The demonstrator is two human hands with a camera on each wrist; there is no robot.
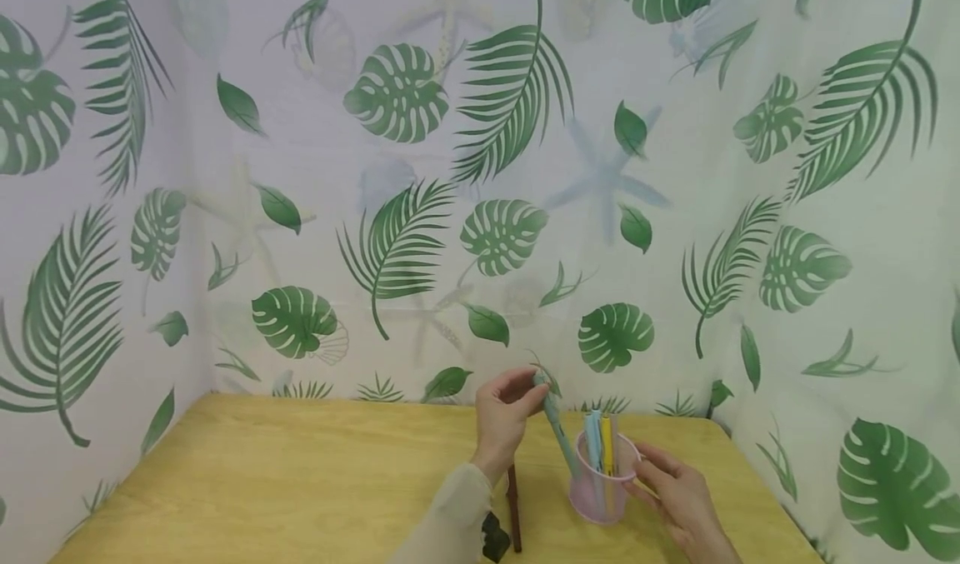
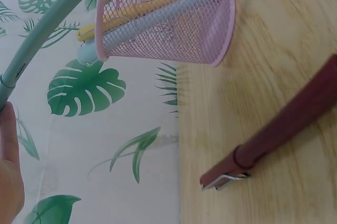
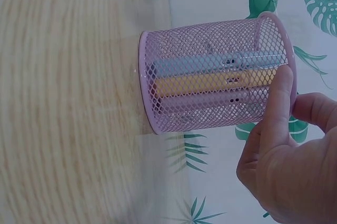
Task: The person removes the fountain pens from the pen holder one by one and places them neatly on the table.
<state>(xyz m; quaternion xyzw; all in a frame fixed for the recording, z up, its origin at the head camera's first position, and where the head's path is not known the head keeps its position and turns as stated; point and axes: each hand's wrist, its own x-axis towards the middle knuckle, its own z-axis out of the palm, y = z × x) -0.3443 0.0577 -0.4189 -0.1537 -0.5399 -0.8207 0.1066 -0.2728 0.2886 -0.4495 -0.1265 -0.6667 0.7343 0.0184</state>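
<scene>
My left hand pinches a grey-green pen near its upper end, between thumb and fingers. The pen slants down to the right, its lower end overlapping the left side of a pink mesh pen cup in the head view. In the left wrist view the same pen appears outside the cup, apart from its rim. My right hand grips the cup's rim from the right with thumb and fingers. Standing inside are a light blue pen, a yellow pen and a purplish pen.
A dark red pen with a metal clip lies on the wooden table, left of the cup. Beside the left sleeve shows a small black object. A leaf-patterned cloth hangs behind the table and along both sides.
</scene>
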